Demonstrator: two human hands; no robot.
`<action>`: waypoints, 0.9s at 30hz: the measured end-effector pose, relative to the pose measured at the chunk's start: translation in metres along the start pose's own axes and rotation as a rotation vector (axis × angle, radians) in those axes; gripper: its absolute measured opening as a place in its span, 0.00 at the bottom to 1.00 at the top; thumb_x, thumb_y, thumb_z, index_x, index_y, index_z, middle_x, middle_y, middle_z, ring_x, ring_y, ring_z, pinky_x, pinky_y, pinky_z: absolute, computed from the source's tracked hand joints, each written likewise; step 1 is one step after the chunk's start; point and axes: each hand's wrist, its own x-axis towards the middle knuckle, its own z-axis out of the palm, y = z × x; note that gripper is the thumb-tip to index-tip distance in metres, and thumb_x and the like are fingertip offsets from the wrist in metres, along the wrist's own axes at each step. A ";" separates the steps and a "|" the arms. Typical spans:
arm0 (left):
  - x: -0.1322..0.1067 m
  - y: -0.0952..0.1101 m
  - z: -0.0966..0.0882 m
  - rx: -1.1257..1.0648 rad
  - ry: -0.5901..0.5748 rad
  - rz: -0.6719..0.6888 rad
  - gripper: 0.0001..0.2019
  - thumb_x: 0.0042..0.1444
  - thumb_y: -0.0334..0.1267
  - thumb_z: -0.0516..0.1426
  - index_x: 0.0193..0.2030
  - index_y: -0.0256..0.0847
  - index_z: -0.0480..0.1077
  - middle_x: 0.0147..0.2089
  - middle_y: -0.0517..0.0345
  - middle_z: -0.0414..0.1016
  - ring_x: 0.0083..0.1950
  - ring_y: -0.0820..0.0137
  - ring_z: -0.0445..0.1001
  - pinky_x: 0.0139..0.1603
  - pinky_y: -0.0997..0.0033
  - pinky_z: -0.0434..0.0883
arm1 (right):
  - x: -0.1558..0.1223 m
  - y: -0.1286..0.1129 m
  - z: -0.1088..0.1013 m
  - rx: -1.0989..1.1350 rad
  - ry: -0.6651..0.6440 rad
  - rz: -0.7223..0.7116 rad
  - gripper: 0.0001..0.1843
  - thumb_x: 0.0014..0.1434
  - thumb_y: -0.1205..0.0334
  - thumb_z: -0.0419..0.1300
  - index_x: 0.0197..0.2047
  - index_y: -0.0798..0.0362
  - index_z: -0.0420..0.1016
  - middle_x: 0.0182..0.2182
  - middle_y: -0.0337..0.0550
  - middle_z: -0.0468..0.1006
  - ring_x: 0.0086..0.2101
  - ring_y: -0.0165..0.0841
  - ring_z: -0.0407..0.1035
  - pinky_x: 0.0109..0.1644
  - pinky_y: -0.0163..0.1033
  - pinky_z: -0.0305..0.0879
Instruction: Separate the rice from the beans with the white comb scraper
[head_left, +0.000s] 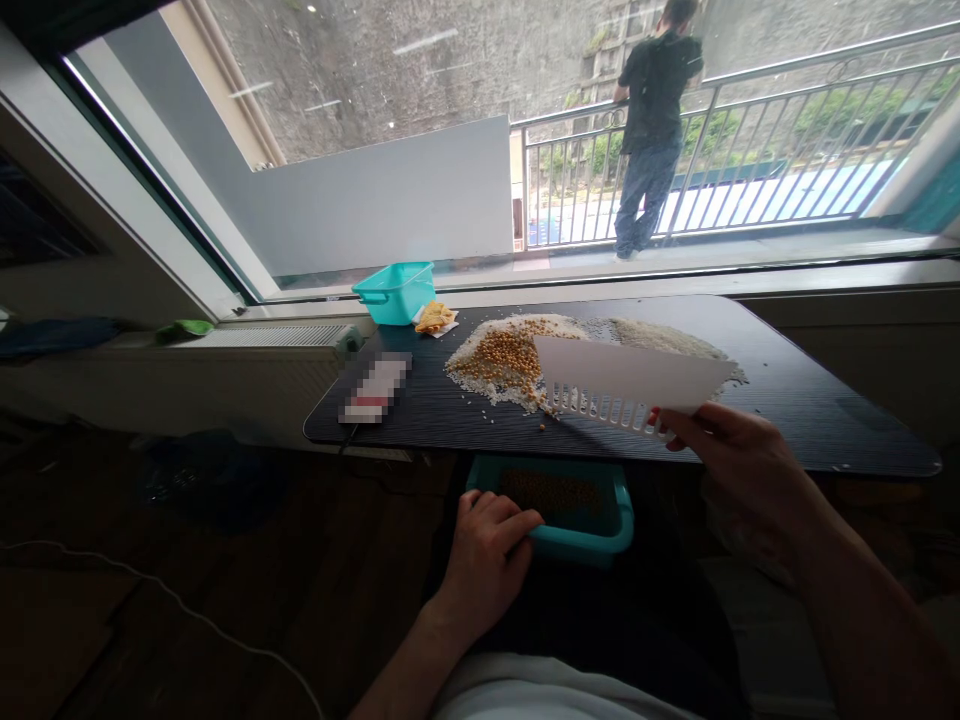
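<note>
My right hand (731, 435) pinches the right end of a white plastic comb-like scraper (630, 372), with its slotted edge facing down. The scraper is over the tabletop, in front of a mound of white grains (559, 323) that look like rice. Round golden beans (510, 352), like soybeans, are mixed into the mound's left part. Farther right lies a paler heap of grains (664, 336), partly hidden by the scraper. My left hand (487, 540) has its fingers closed over the near left rim of a teal bin (589, 540) below the table edge. Brown beans (551, 492) cover its shadowed bottom.
A second teal bin (405, 290) stands at the table's back left, beside yellow food pieces on paper (435, 318). A blurred-out flat object (377, 388) lies near the left edge. Beyond the window, a person (656, 120) stands at a railing (787, 140). A white cable (172, 590) crosses the floor.
</note>
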 end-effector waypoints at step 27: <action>0.000 -0.009 -0.006 -0.002 0.045 0.069 0.13 0.62 0.28 0.53 0.42 0.46 0.78 0.36 0.58 0.78 0.40 0.66 0.73 0.54 0.55 0.59 | 0.001 0.012 0.006 0.049 -0.033 -0.027 0.29 0.38 0.31 0.70 0.26 0.51 0.82 0.23 0.40 0.79 0.25 0.34 0.72 0.34 0.42 0.72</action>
